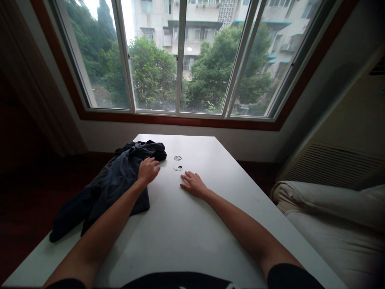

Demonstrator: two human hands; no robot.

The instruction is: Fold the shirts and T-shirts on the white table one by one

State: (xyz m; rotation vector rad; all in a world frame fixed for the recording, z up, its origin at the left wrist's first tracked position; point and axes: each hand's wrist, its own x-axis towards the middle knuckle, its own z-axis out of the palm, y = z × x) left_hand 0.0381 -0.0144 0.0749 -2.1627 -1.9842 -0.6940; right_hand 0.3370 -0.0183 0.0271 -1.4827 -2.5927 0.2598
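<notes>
The person's two hands are well apart from each other. The left hand [148, 171] lies at the right edge of a dark garment [120, 168], its fingers extended and slightly spread; whether the palm presses on the cloth is hard to tell from this angle. The right hand [194, 184] is laid out palm down on the white surface [186, 237], fingers loosely parted. The garment lies crumpled on the left part of the surface, its dark legs or sleeves reaching toward the near left edge. Just beyond the hands are two round fittings [177, 158]. A pale cushioned seat [333, 224] stands to the right, and a window [179, 60] lies beyond.
</notes>
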